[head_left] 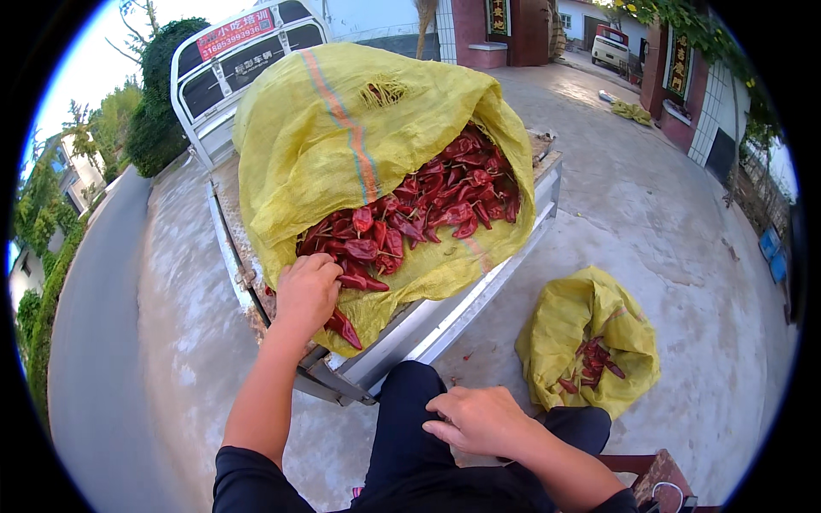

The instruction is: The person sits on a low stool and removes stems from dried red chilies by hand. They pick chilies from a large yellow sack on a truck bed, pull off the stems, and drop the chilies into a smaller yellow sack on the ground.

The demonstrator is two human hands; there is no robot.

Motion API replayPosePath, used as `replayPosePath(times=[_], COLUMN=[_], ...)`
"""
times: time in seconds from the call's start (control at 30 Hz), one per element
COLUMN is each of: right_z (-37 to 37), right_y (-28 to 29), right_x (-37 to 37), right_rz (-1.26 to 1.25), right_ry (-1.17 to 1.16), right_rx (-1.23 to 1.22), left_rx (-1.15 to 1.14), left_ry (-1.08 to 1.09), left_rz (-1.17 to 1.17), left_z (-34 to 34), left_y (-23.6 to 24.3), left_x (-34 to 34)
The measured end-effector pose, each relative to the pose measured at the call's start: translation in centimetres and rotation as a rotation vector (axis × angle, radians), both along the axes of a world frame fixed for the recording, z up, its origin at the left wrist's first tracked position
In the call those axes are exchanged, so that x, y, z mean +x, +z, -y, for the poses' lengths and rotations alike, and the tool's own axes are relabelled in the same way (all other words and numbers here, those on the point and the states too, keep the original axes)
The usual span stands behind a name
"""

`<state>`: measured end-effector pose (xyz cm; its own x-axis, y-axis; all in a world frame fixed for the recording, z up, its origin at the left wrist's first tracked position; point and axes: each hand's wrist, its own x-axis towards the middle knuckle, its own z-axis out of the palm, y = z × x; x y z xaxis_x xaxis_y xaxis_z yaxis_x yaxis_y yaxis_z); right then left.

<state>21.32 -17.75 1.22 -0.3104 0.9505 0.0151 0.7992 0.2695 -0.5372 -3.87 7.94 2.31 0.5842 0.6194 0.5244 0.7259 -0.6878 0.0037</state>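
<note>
A large yellow woven sack [299, 128] lies on its side on a truck bed, its mouth gaping toward me. Dried red chili peppers [410, 209] fill the opening. My left hand [308, 289] is at the lower left of the mouth, fingers curled down among the peppers; what they grip is hidden. Just below that hand, one chili pepper [344, 328] lies on the sack's lip. Over my thigh, my right hand [481, 419] hangs with loosely bent fingers, thumb apart from them and nothing visible between. On the ground to the right, a smaller yellow sack [547, 329] stands open with a few red peppers inside.
The truck bed's metal edge [453, 321] runs in front of my knees. Behind the big sack rises a white cab frame [198, 128]. Concrete ground [684, 256] extends right, and a road [94, 325] passes at left. A reddish stool-like piece [663, 479] stands at lower right.
</note>
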Motion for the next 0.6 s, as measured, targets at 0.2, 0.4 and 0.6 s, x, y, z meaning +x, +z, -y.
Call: replayPosePath(times=[0.2,0.4,0.6], right_z=[-2.1,-3.5,-1.8], right_y=[-3.7,-3.7,-6.9], right_x=[1.5,-0.4,2.9], right_rz=[-0.434,-1.336,-1.484], right_ry=[-0.204,-0.367,-0.409], right_rx=[-0.16,-0.248,-0.339], left_rx=[0.114,-0.024,-0.481], left_ry=[-0.16,-0.506,-0.532], left_rz=[0.226,0.102,0.352], left_z=[2.6,12.3,14.4], left_y=[1.7,0.7,-2.3], left_x=[1.3,6.9,8.9])
